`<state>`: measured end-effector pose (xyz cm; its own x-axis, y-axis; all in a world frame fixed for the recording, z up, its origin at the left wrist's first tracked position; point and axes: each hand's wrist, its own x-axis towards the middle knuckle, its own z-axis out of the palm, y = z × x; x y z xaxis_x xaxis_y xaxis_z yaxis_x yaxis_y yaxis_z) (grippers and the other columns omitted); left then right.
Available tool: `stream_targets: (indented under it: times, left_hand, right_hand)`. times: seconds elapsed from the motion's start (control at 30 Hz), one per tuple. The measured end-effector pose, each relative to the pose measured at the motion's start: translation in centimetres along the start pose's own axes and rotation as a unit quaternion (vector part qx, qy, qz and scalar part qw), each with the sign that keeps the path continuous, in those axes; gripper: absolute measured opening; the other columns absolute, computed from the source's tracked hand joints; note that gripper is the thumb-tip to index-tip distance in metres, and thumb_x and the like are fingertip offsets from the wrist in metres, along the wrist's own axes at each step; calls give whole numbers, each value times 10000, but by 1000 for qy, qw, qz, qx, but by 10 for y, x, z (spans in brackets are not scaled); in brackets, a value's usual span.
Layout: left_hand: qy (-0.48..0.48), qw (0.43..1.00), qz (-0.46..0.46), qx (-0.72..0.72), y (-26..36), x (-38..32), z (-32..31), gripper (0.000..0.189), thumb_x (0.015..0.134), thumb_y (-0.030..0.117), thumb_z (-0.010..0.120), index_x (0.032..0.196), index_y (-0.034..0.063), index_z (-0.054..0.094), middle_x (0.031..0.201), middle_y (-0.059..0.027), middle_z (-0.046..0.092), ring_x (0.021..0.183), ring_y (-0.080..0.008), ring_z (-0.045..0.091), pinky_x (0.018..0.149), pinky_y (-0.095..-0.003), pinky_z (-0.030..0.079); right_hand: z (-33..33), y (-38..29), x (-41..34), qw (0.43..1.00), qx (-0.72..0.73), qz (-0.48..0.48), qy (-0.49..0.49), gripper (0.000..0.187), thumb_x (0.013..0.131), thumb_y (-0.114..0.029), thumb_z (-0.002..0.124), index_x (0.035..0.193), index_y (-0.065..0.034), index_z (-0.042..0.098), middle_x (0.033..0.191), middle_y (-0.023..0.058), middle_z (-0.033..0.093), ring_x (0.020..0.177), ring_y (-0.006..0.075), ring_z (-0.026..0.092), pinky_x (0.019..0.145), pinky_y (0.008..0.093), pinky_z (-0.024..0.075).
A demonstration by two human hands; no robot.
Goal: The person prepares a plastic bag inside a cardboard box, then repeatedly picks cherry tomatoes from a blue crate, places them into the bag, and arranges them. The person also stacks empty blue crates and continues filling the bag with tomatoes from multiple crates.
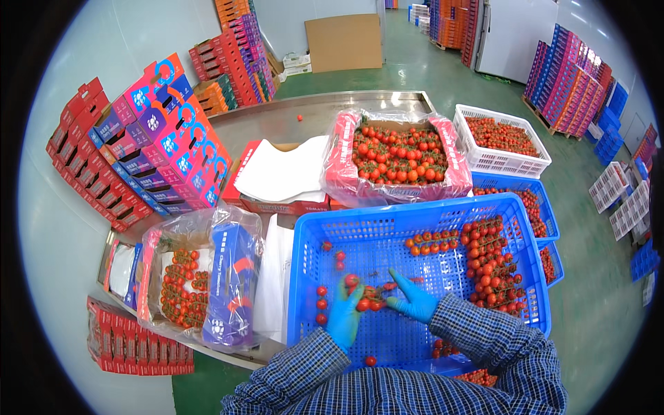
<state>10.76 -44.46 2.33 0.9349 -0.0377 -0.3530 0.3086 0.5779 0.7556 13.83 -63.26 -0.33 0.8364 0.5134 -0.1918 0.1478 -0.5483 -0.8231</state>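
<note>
In my blue-gloved left hand [344, 315] is a short bunch of red cherry tomatoes [369, 300], held above the floor of a blue plastic crate [332, 228]. My right hand [417, 302], also gloved, is just right of the bunch with thumb and fingers spread. Whether its thumb touches the bunch I cannot tell. Vine tomatoes [487, 270] are piled along the crate's right side, and another truss [431, 242] lies left of them. Several loose tomatoes [321, 304] rest on the crate's left part.
To the left, a plastic-lined carton [233, 280] holds some trusses. Beyond the crate stands a full red carton [342, 155] in plastic, beside white paper [285, 171]. A white crate [503, 166] of tomatoes is at the far right. Stacked printed cartons [171, 140] border the metal table [311, 106].
</note>
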Motion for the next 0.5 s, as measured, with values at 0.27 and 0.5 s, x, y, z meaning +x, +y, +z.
stream_targets:
  times: [0.27, 0.5]
  left_hand:
    - [-118, 921, 164, 334, 38, 2, -11, 635, 907, 154, 497, 1425, 27, 152, 1443, -176, 235, 1326, -285, 273, 1078, -392, 261]
    - [-20, 882, 172, 438, 33, 33, -36, 554, 820, 22, 556, 1332, -13, 347, 1344, -196, 390, 1222, -294, 426, 1024, -371, 356]
  right_hand:
    - [-72, -29, 77, 958, 277, -1, 77, 457, 895, -194, 543, 1308, -106, 369, 1007, 65, 514, 776, 129, 520, 662, 278, 473]
    - [-263, 12, 254, 908, -269, -83, 312, 309, 824, -152, 557, 1131, -128, 535, 1033, 195, 541, 945, 344, 559, 829, 418, 462]
